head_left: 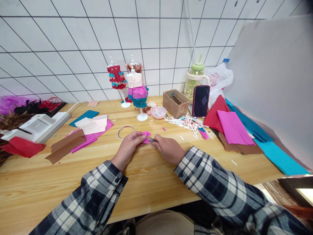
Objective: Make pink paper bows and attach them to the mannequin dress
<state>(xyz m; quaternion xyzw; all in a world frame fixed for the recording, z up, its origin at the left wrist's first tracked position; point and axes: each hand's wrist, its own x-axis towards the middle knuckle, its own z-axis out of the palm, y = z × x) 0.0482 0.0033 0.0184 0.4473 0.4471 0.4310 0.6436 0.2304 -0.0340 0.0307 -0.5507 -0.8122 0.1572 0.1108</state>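
Pinched between the thumb and fingers of my left hand (pixel 128 146) is a small piece of gathered pink crepe paper (pixel 147 134) with ruffled edges. My right hand (pixel 170 148) is closed around a small pointed metal tool (pixel 151 140), whose grey tip touches the pink paper. Most of the tool is hidden in the fist, so I cannot tell its exact kind. Both hands are over the middle of the wooden table (pixel 151 182). Just behind my left hand lies a silver ring-shaped band (pixel 126 126).
Two small dress forms, one in a red paper dress (pixel 117 77) and one in a pink-and-teal skirt (pixel 138 94), stand behind. A pink bowl (pixel 154 117), cardboard box (pixel 179 106), phone (pixel 201 101), paper scraps (pixel 188 124), coloured sheets (pixel 234 127) and a power strip (pixel 46 125) surround the work area.
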